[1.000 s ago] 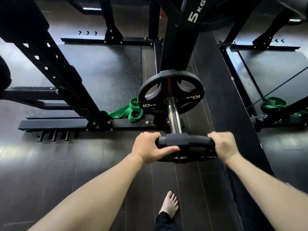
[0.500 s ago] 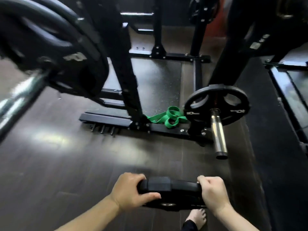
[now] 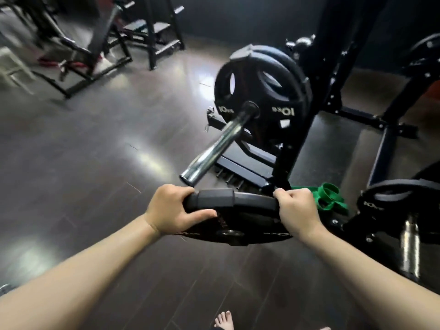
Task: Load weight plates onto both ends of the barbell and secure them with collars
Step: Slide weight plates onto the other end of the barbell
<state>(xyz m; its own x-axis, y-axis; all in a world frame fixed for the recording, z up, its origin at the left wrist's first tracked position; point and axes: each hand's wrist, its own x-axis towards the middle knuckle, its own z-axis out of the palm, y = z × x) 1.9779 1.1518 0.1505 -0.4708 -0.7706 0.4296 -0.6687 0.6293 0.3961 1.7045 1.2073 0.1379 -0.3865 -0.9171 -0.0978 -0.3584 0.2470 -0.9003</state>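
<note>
Here, left hand [image 3: 172, 210] curled over the rim of a black rubber-coated weight plate [image 3: 234, 216], thumb pressed under the near face; right hand [image 3: 297, 210] wraps the opposite rim, fingers hooked over the top. The plate is carried roughly flat, hole visible from above, just below and short of the tip of the chrome barbell sleeve [image 3: 215, 145] — not yet threaded on.

Further out, the sleeve runs up to black 10 kg plates [image 3: 262, 91] already seated against the shoulder; how many, I cannot say for sure — at least two rims show. No collar visible on this sleeve. A green resistance band [image 3: 327, 195] lies by the black rack upright [image 3: 294, 139]. At far right another loaded sleeve end [image 3: 409, 248] shows, blurred.

Judgement: loading partly done; this plate still needs tilting upright and sliding on, then collars.
</note>
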